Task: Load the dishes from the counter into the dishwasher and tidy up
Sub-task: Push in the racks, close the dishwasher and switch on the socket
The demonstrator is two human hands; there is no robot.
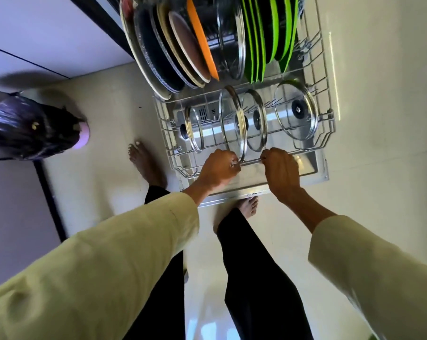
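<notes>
Both my left hand (218,168) and right hand (279,169) grip the loaded lower rack's front bar (251,161); plates and lids racked, pushing in remains.

rack (326,133) | glass lids (296,111) upright | plates (183,45) upright behind

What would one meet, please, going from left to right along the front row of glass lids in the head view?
Small steel-rimmed glass lid → tall glass lid standing edge-on → medium glass lid with a dark knob → large glass lid facing the camera.
</notes>
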